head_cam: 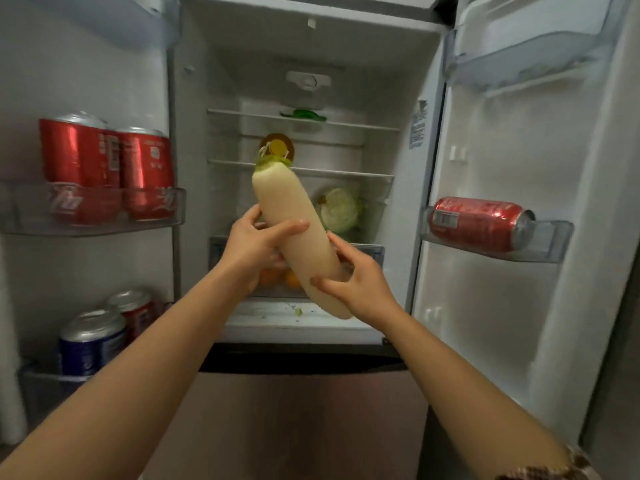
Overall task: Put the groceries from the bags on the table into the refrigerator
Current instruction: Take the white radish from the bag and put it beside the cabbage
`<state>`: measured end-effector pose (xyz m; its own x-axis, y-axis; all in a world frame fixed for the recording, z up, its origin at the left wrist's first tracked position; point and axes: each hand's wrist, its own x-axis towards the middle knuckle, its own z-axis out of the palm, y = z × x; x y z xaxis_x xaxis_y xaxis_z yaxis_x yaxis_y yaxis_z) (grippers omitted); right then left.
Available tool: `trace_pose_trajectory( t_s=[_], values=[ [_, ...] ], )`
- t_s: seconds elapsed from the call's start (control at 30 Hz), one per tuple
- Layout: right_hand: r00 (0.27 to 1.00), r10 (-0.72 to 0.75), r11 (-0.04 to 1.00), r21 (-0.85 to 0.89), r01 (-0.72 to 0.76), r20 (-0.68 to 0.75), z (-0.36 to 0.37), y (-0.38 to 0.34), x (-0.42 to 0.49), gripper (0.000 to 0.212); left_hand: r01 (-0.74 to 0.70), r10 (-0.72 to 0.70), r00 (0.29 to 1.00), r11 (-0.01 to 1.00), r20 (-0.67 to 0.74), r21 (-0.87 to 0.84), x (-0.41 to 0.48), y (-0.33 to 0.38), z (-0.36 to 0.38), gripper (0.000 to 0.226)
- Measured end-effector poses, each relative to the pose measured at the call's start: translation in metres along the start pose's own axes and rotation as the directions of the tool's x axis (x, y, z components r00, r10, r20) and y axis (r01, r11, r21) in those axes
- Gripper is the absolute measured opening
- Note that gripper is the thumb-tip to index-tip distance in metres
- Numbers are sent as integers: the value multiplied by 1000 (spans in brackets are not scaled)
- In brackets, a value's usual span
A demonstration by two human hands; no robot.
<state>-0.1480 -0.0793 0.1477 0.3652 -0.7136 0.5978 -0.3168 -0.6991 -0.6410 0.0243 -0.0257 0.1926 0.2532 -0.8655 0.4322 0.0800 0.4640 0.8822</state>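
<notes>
**A:** What are the hands doing?

**B:** The left hand (pixel 256 251) is gripping the white radish (pixel 294 233) round its middle, with the thumb across the front. The right hand (pixel 353 282) is pinching its lower end. Both are clamped on it, slightly apart, in front of the open refrigerator (pixel 311 57). The radish is tilting, with its green top at eleven o'clock and its tip at five.

**A:** And around it, going from the left?

**B:** At nine o'clock two red cans (pixel 104 161) are standing in the left door bin (pixel 97 228). At seven o'clock a blue can (pixel 91 341) is sitting lower down. A bottle (pixel 277 147) with a yellow cap is showing behind the radish's top, partly hidden by it. At twelve a green thing (pixel 303 114) is resting on the upper shelf. A cabbage (pixel 339 209) is sitting at two o'clock, just beyond the radish. Oranges (pixel 280 277) are peeking from the drawer behind the hands. At three o'clock a single red can (pixel 479 223) is lying on its side in the right door bin (pixel 554 242).
</notes>
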Motion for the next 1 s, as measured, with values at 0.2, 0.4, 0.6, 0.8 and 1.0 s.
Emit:
trace_pose_trajectory(
  t_s=[0.2,0.4,0.6,0.8,1.0],
  values=[
    [983,31,999,-9,-33,-180,11,37,86,68,-333,357,933,904,-47,269,65,-15,20,63],
    [943,293,795,589,-148,-159,-2,40,151,39,-476,517,856,778,13,409,144,-41,17,68],
    [931,166,808,586,60,-325,-11,44,192,26,-583,582,788,603,199,545,215,-88,20,74],
    [948,100,890,453,51,-303,10,87,223,39,-565,553,807,618,209,547,259,-136,11,74],
    [955,123,920,391,-8,-270,31,128,252,41,-506,478,851,631,219,588,297,-167,-1,73]
  ],
)
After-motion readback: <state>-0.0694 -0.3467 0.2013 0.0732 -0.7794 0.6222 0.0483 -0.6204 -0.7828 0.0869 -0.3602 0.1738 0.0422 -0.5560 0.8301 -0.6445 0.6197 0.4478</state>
